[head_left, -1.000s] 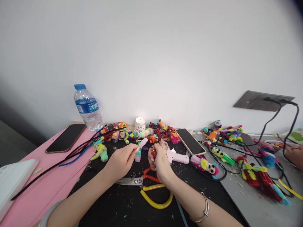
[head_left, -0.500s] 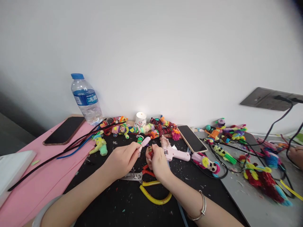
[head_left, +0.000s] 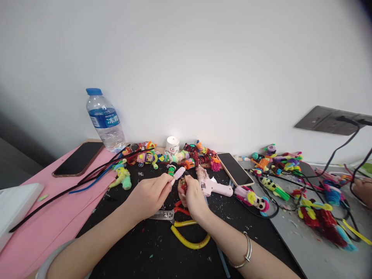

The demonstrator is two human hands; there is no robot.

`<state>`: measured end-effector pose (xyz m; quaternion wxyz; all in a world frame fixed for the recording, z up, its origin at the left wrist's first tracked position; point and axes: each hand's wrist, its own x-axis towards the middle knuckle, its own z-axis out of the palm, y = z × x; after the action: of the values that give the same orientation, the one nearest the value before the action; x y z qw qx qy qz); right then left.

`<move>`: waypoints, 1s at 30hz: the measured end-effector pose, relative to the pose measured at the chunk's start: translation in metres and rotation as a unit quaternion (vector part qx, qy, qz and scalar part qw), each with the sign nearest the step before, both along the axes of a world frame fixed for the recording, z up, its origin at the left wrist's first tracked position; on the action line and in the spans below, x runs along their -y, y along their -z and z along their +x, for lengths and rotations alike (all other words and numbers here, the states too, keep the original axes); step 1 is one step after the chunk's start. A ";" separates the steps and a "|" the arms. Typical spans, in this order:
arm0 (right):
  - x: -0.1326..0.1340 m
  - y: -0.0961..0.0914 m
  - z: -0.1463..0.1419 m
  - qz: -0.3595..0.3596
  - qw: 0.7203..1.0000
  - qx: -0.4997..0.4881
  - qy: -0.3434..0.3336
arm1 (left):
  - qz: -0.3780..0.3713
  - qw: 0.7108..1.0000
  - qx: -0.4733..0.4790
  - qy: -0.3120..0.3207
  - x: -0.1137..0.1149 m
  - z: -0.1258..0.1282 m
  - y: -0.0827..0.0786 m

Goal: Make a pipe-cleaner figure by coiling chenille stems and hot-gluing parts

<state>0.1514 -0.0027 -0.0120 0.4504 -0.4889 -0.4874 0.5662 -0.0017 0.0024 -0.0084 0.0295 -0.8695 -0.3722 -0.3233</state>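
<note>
My left hand [head_left: 154, 192] is closed, its fingertips pinching a small pale-purple fuzzy pipe-cleaner piece [head_left: 179, 172]. Close beside it, my right hand [head_left: 194, 197] is wrapped round a red lighter [head_left: 183, 183] with a metal top, thumb at its upper end. No flame can be made out. Below both hands lie scissors [head_left: 190, 242] with red and yellow handles, partly covered by the right hand. A pale-pink glue gun [head_left: 216, 188] rests just right of the right hand. Behind the left fingertips sits a green and black pipe-cleaner figure [head_left: 171, 169].
A water bottle [head_left: 104, 122] leans at the wall beside a dark phone [head_left: 78, 159]. A paper cup [head_left: 172, 145] stands among colourful pipe-cleaner figures. Another phone [head_left: 235, 169] lies right of centre. Black cords cross both sides. Another person's hand [head_left: 363, 190] is at the right edge.
My right thumb has shifted slightly on the lighter's top. Both hands keep their grips, and the view has moved only a little.
</note>
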 end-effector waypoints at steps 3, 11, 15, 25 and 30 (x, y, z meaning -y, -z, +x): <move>-0.001 0.002 0.001 -0.006 1.000 -0.027 -0.005 | -0.003 1.000 -0.006 -0.004 0.000 0.000 -0.001; -0.001 0.003 0.002 -0.003 1.000 -0.022 0.002 | -0.011 1.000 -0.006 0.013 0.001 0.001 -0.003; -0.001 0.003 0.003 -0.004 1.000 -0.016 -0.004 | -0.004 1.000 -0.008 0.013 0.003 0.001 -0.004; -0.002 0.003 0.001 -0.030 0.998 -0.045 -0.019 | -0.004 1.000 -0.009 0.010 0.002 0.003 -0.003; -0.002 0.005 0.002 -0.022 0.998 -0.052 -0.011 | -0.014 1.000 -0.007 0.013 0.003 0.003 -0.005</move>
<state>0.1537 -0.0004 -0.0167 0.4581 -0.4633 -0.4558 0.6064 0.0012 -0.0009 -0.0031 0.0158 -0.8769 -0.3649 -0.3125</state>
